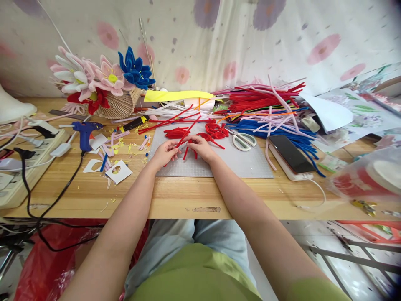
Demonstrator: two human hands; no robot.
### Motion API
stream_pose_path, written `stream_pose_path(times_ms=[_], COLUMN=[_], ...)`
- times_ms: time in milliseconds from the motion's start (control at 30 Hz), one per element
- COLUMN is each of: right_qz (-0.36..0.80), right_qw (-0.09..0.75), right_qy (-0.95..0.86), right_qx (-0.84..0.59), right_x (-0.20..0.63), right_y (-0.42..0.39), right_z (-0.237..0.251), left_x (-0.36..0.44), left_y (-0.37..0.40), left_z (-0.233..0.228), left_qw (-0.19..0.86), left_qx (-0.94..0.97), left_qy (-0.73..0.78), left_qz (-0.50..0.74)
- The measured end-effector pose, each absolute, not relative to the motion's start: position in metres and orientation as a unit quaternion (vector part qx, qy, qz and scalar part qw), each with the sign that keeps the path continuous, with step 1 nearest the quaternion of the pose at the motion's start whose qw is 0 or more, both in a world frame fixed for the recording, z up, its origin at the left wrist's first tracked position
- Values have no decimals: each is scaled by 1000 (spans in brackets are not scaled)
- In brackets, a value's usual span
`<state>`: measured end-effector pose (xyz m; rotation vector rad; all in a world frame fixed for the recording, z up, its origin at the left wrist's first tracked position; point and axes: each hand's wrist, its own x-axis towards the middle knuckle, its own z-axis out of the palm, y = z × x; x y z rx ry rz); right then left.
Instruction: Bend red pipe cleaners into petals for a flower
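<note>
Both my hands are close together over the grey cutting mat (244, 165). My left hand (166, 152) pinches red pipe cleaners (189, 133), one of which slants up to the right. My right hand (201, 147) has its fingers curled around the lower part of the same red stems, whose bent ends poke out below. Behind the fingers lie a short bundle of red pipe cleaners (176, 133) and looped red pieces (216, 130). Scissors with pale handles (242, 141) rest on the mat to the right. How the stems join is hidden by my fingers.
Left are a blue glue gun (84, 136), white card pieces (119, 171) and a power strip (31, 175). Pipe-cleaner flowers (112, 78) stand behind. Piles of red (263, 98) and blue pipe cleaners (275, 128) lie back right, near a phone (292, 154) and a bagged cup (369, 177).
</note>
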<state>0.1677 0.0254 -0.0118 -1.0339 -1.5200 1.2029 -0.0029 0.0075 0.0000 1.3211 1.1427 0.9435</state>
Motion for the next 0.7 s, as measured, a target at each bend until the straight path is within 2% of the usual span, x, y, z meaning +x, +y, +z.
stream_pose_path(times_ms=[300,567,700], right_qz=[431,476,532], right_qw=[611,609,532], right_qy=[-431,-404,-496], right_qx=[-505,-489,-434], right_x=[171,159,151], right_y=[40,33,23], right_z=[-22,-15,-10], left_x=[-3,1,2], left_y=[7,4,6], left_z=[0,1,-3], left_qw=[541,566,569], left_qx=[563,566,550], left_qy=[471,446,454], left_qz=[410,400,411])
